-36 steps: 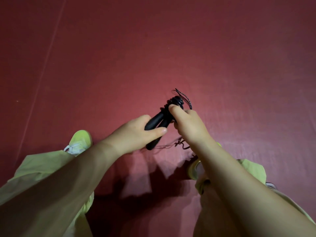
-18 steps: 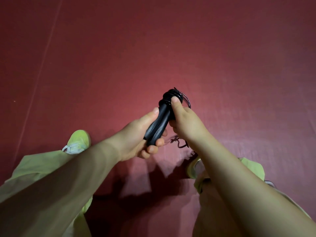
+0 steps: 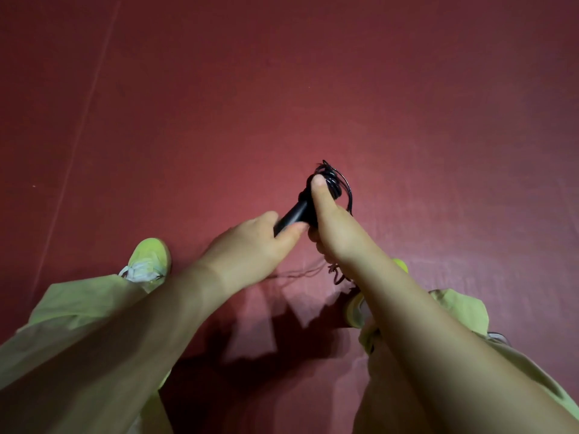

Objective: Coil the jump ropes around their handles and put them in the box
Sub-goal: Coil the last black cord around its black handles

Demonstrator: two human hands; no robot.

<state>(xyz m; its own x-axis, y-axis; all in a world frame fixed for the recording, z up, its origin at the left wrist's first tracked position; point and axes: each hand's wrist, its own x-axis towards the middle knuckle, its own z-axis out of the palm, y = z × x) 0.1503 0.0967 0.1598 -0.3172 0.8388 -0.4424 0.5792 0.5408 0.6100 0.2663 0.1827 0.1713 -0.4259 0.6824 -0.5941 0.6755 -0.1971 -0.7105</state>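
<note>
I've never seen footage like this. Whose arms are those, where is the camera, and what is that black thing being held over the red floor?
There is no machine here: a person wears a camera on the head, looking down at their own two bare arms. The left hand grips the lower end of the black jump rope handles. The right hand grips them higher up, its thumb pressing on the black rope coils wound near the top. A thin loop of rope sticks out beside the coils. Below is a dark red floor. A thin dark strand, perhaps loose rope, lies on it under the hands. The yellow-green trouser legs and shoes are the person's own. No box shows in this picture.
</note>
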